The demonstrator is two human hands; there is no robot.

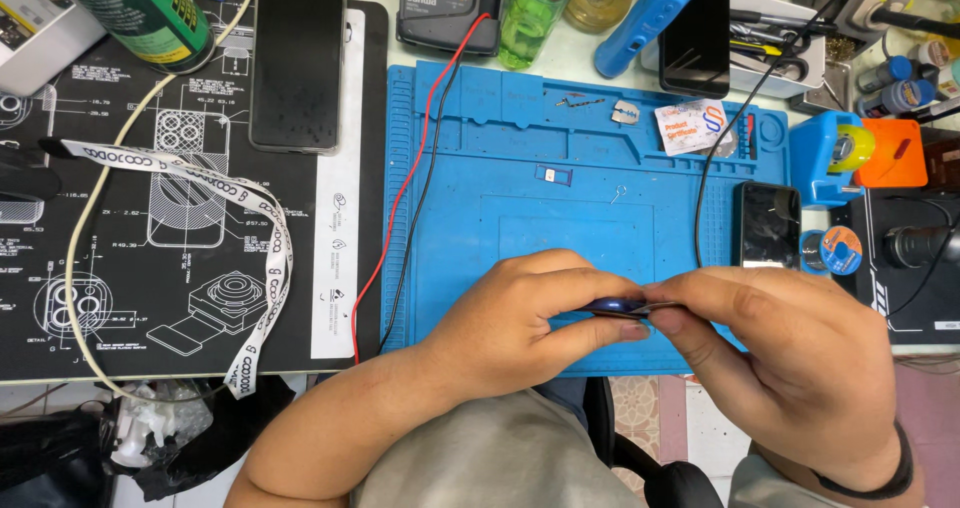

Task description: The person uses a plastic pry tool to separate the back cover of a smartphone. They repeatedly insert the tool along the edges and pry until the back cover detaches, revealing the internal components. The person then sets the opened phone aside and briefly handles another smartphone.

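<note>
over the near edge of the blue work mat [560,118], both hands meet on one small, thin dark-blue piece [618,308] — left hand [510,323] pinches its left end between thumb and fingers, right hand [785,363] pinches the right end with thumb and forefinger. grip on both sides is narrow, closed on the piece; most of it is hidden by the fingers, so can't tell what it is beyond flat and bluish. a black band [880,478] sits on the right wrist. farther up the mat: a tiny card tray [553,175] lying loose, a small white-and-red card [690,126] in the top tray row, a small dark phone [768,225] face up at the right edge. red wire [405,183] and black wire [425,183] run side by side down the mat's left edge. left of the mat, a black printed desk pad [130,218] carries a bigger black phone [297,60] face up, a white lanyard [250,218] and a cream cable [85,238] — green can [140,8] stands at its top. behind the mat: multimeter [445,8], green bottle [530,13], blue handheld tool [650,13]. right of the mat, a blue tape holder [830,153] with an orange block [892,153] just beside it.
</note>
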